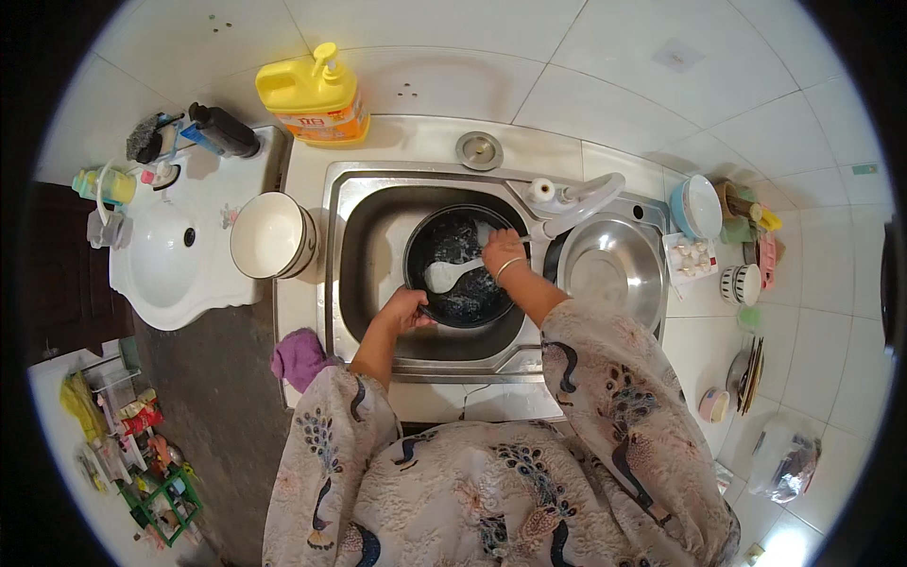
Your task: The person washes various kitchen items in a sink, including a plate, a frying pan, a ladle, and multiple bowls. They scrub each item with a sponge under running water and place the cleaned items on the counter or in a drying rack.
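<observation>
A round black pot with suds and water inside sits in the large basin of the steel sink. My left hand grips the pot's rim at the lower left, thumb and fingers around its edge. My right hand reaches over the pot's right side, with its fingers closed around the handle of a white rice paddle. The paddle's rounded head lies inside the pot, pointing left. Something pale and blurred shows beside my right fingers; I cannot make out what it is.
A white faucet arches behind my right hand. To the right, a steel bowl fills the smaller basin. Stacked white bowls and a purple cloth lie at left. A yellow detergent jug stands behind.
</observation>
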Demonstrator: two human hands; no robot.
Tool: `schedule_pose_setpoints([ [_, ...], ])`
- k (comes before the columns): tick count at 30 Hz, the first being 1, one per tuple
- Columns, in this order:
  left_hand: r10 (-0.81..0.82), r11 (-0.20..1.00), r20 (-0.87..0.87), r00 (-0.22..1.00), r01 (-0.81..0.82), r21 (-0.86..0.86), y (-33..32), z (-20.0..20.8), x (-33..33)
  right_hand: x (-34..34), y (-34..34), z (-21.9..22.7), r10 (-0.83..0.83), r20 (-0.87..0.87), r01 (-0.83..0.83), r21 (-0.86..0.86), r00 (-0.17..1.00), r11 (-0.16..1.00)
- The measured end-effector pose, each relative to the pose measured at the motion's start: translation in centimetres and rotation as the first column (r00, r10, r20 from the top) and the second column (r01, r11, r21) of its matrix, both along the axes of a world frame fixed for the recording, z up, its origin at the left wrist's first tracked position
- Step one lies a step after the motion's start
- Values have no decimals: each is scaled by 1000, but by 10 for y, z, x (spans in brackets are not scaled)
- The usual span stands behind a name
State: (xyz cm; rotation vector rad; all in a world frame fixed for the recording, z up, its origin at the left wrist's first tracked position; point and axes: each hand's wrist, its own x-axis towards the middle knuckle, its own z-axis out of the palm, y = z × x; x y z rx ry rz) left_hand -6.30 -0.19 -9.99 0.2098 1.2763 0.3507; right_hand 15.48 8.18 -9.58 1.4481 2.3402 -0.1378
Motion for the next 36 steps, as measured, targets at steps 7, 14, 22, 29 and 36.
schedule_pose_setpoints([
  [7,125,984,-147,981,-104,144,-11,6,7,-41,-29,-11,-257,103,268,-571,961,776],
  [14,469,537,-397,789,102,837,-31,30,47,-38,-5,-42,-649,86,620,-411,756,668],
  [22,286,927,-236,929,-206,313,-7,-37,73,-28,-10,-55,-529,65,453,-613,846,648],
  [29,430,902,349,833,-409,-136,38,-7,85,9,-15,29,-825,-191,217,-911,532,351],
  [36,363,888,420,832,-445,113,42,-11,86,33,-54,61,-685,-661,396,-566,306,723],
])
